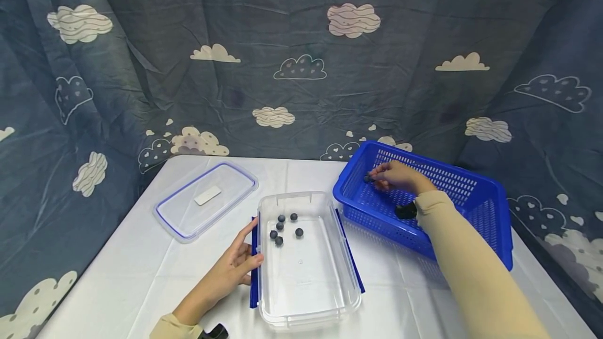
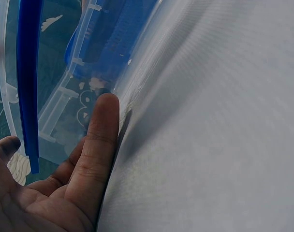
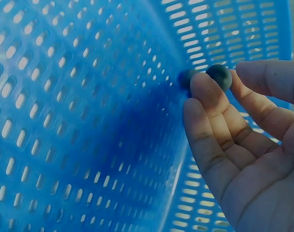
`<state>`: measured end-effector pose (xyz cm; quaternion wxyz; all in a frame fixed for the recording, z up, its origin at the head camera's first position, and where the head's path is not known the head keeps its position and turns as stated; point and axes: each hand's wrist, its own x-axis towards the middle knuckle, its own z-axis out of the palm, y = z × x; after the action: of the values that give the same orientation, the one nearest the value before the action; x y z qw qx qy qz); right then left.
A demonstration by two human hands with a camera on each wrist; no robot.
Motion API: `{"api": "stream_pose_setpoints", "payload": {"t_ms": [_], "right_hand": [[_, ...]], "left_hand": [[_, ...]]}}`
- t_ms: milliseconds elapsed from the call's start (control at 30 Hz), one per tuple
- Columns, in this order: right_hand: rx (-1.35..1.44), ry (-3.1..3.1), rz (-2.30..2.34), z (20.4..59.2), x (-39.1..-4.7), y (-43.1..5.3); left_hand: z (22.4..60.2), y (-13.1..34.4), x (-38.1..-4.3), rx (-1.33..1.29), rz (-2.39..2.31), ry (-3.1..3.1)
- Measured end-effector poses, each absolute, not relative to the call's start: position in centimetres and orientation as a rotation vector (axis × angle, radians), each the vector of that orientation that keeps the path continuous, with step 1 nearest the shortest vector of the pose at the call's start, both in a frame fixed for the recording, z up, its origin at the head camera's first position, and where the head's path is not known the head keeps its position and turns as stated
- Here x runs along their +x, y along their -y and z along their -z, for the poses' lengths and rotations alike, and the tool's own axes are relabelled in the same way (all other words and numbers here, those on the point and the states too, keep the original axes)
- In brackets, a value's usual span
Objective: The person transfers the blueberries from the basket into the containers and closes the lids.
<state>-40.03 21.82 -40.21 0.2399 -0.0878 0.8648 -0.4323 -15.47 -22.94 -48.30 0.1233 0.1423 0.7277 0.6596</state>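
My left hand [image 1: 231, 268] rests against the left side of a clear plastic container [image 1: 311, 281], its thumb at the rim near the blue side latch [image 2: 28, 87]. Several dark blueberry-like balls [image 1: 299, 232] lie at the far end of the container. Inside a blue perforated basket [image 1: 476, 184], my right hand [image 1: 398, 176] is at the far left corner. Its fingertips pinch one dark round ball [image 3: 218, 78]. A second ball [image 3: 187, 79] shows partly behind a fingertip; whether it is held too I cannot tell.
A clear lid [image 1: 188, 213] with a blue seal and a white label [image 1: 207, 195] lies on the white tablecloth [image 1: 136, 266] at the left. Behind the table hangs a dark curtain [image 1: 264, 9] with cloud prints. The basket's raised walls surround my right hand.
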Motion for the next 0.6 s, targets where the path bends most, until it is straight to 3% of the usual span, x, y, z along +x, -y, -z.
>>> {"api": "stream_pose_setpoints", "payload": {"t_ms": [600], "right_hand": [[-0.273, -2.406, 1.202, 38.4, -38.7, -20.9]], "left_hand": [[48.2, 23.0, -15.4, 0.405, -1.916, -2.124]]}}
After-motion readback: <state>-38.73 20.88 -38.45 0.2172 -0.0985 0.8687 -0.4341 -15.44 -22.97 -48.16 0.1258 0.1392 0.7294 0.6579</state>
